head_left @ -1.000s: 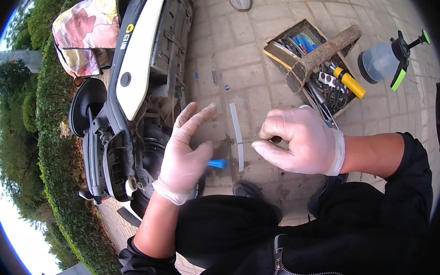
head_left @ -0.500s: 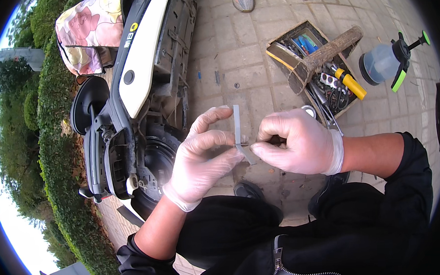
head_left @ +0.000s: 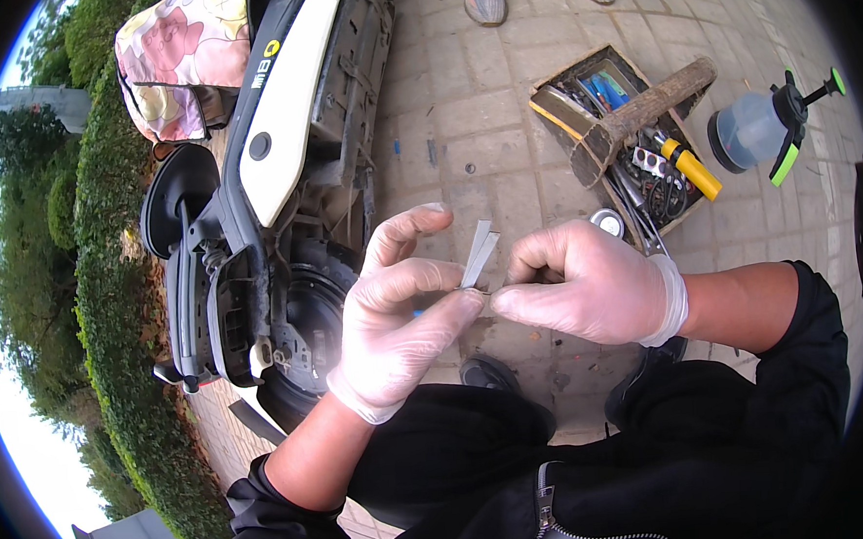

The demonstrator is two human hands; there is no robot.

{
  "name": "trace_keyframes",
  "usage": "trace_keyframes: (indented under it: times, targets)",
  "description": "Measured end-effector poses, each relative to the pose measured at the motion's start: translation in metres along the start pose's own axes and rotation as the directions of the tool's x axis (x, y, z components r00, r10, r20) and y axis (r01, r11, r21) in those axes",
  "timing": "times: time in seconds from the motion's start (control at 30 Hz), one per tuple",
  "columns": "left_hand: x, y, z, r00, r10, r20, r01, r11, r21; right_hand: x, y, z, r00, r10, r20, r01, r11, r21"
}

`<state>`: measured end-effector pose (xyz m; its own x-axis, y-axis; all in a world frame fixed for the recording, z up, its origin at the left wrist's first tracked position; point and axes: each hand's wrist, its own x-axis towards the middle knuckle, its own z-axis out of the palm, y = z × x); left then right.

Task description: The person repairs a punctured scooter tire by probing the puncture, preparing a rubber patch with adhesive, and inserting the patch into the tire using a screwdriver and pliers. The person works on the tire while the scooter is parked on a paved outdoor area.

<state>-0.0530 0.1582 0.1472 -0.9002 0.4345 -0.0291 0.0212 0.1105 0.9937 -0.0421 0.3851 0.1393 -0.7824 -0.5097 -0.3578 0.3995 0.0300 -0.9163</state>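
My left hand (head_left: 387, 321), in a thin whitish glove, pinches a flat grey strip (head_left: 479, 255) between thumb and forefinger. The strip is folded, and its two ends fan up in a narrow V. Close to its lower end, the thumb and forefinger of my gloved right hand (head_left: 593, 281) are pressed together. Something tiny and thin seems to run between the two pinches, too small to name. To the left of my hands stands a scooter (head_left: 282, 111) with a white side panel, its black wheel (head_left: 308, 325) partly hidden by my left hand.
Beyond my right hand sits a wooden toolbox (head_left: 557, 85) with a log handle (head_left: 662, 101), tools and a yellow-handled tool (head_left: 690, 168). A round tin (head_left: 607, 223) is beside it. Farther right stands a spray bottle (head_left: 748, 131). Another person's shoes (head_left: 485, 1) show at the top; a hedge (head_left: 110, 286) runs left.
The grey strip's lower part has swung up, so both ends now point upward in a V. My hands stay close together, with the right fingertips nearly touching the left ones.
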Motion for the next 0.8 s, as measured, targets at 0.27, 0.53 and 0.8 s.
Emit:
trace_keyframes:
  times: [0.27,0.53,0.8]
  targets:
    - [0.001,0.009,0.005,0.99,-0.143,-0.007,0.143,0.99,0.011,0.002,0.001,-0.003,0.999,-0.021,-0.035,0.021,1.0,-0.001]
    - [-0.005,0.002,0.007,0.963,-0.256,-0.081,0.252,0.966,-0.053,0.009,0.027,0.002,0.745,-0.647,-0.162,0.435,0.656,-0.617]
    - [0.008,0.014,0.022,0.976,-0.096,-0.198,0.132,0.975,0.181,0.019,0.021,0.002,0.692,-0.699,-0.183,0.346,0.543,-0.765]
